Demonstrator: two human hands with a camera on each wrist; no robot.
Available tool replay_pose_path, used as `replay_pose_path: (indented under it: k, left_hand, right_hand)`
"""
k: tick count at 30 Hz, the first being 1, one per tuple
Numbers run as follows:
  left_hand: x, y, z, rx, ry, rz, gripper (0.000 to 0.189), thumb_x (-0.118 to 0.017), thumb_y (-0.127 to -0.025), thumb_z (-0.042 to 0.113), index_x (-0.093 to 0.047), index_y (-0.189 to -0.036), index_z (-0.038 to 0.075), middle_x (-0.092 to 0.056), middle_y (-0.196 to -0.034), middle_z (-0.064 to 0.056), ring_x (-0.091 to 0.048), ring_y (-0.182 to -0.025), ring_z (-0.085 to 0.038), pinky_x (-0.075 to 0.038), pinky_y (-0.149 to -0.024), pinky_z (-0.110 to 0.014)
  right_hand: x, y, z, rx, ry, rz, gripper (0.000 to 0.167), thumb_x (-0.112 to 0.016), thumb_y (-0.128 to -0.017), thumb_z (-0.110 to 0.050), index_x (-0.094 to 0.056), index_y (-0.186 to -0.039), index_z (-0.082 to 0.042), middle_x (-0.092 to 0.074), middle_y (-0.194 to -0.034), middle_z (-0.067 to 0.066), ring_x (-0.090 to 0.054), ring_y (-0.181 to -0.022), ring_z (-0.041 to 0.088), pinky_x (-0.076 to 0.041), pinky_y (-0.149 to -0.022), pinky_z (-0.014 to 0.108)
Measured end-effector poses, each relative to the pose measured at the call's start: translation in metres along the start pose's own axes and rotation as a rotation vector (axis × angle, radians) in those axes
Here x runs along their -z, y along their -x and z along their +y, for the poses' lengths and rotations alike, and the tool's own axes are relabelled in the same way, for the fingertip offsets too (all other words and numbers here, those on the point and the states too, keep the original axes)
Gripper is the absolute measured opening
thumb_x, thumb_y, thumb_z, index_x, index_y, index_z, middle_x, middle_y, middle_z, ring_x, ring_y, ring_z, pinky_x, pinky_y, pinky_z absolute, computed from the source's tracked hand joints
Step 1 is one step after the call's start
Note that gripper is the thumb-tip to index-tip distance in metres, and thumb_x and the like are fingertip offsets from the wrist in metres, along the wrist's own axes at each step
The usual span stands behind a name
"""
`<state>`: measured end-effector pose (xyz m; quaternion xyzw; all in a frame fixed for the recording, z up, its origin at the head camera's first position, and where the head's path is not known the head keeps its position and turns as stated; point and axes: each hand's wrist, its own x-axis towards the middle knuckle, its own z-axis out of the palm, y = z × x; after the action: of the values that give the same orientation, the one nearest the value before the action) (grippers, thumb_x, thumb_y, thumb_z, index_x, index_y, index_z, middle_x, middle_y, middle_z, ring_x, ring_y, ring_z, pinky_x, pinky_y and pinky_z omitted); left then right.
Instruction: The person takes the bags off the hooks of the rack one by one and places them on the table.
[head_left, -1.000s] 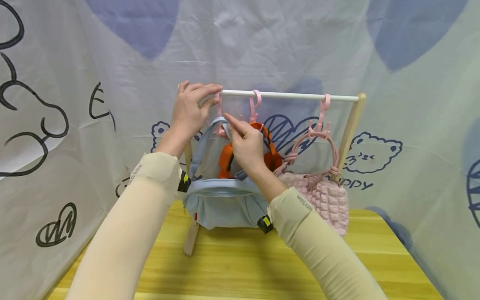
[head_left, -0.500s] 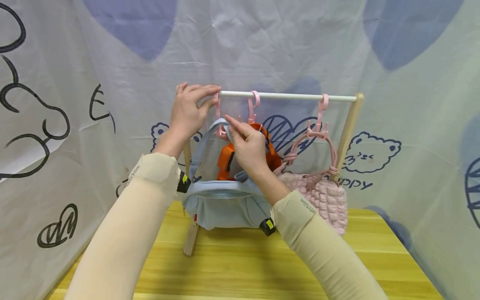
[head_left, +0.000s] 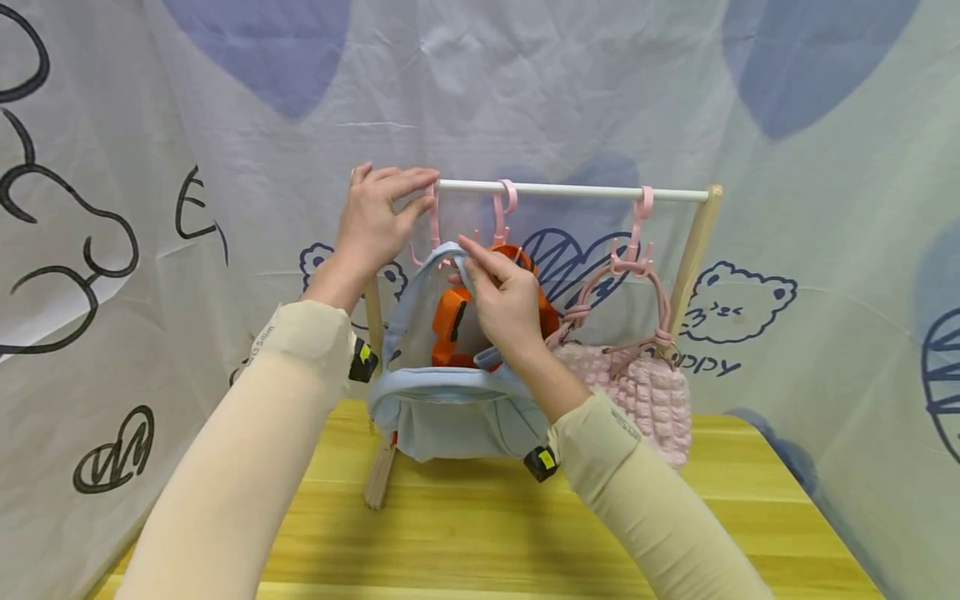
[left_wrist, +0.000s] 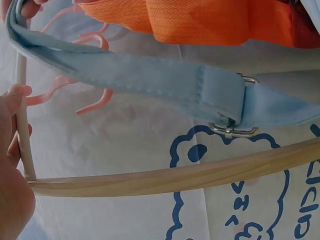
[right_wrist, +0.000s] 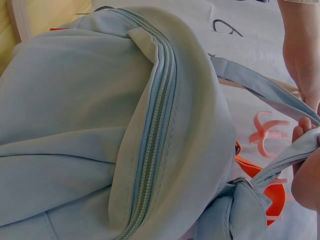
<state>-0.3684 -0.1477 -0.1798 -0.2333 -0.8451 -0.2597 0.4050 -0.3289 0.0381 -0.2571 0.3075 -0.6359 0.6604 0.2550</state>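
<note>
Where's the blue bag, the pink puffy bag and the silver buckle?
Blue bag (head_left: 457, 429): head view, on the front of its body.
Pink puffy bag (head_left: 658, 400): head view, on its bumpy front.
Silver buckle (left_wrist: 234, 131): left wrist view, on its lower metal edge.

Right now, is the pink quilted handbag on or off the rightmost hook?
On. The pink quilted handbag has its handle caught on the rightmost hook, below the white rod.
</note>
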Motion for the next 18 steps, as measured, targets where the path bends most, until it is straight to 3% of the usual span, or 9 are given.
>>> replay_pose_path:
  k: [7, 12, 18]
  left_hand:
    - [0.003, 0.003, 0.001, 0.010, -0.022, -0.033, 0.040, -0.067, -0.103, 0.019, -0.065, -0.143, 0.014, -0.065, -0.143, -0.004, -0.053, -0.138, -0.028, -0.009, -0.130, -0.044]
    - [0.003, 0.008, 0.002, -0.021, -0.069, -0.061, 0.048, -0.065, -0.105, 0.019, -0.056, -0.151, 0.013, -0.054, -0.155, -0.003, -0.044, -0.148, -0.026, -0.006, -0.130, -0.046]
    - [0.004, 0.024, 0.002, -0.057, -0.018, -0.018, 0.053, -0.067, -0.103, 0.018, -0.052, -0.153, 0.009, -0.046, -0.161, -0.004, -0.039, -0.151, -0.027, -0.006, -0.130, -0.043]
  right_hand:
    - [0.006, 0.006, -0.005, -0.009, -0.029, 0.035, 0.032, -0.064, -0.101, 0.002, -0.069, -0.133, 0.001, -0.073, -0.110, 0.024, -0.077, -0.087, 0.021, -0.062, -0.086, 0.032]
    - [0.011, 0.009, -0.012, -0.012, -0.060, 0.054, 0.032, -0.064, -0.101, 0.002, -0.070, -0.132, 0.001, -0.073, -0.106, 0.027, -0.076, -0.083, 0.012, -0.061, -0.087, 0.030]
    - [0.017, 0.013, -0.018, -0.005, -0.069, 0.068, 0.031, -0.063, -0.102, 0.000, -0.070, -0.133, -0.001, -0.072, -0.110, 0.028, -0.076, -0.087, 0.025, -0.060, -0.092, 0.031]
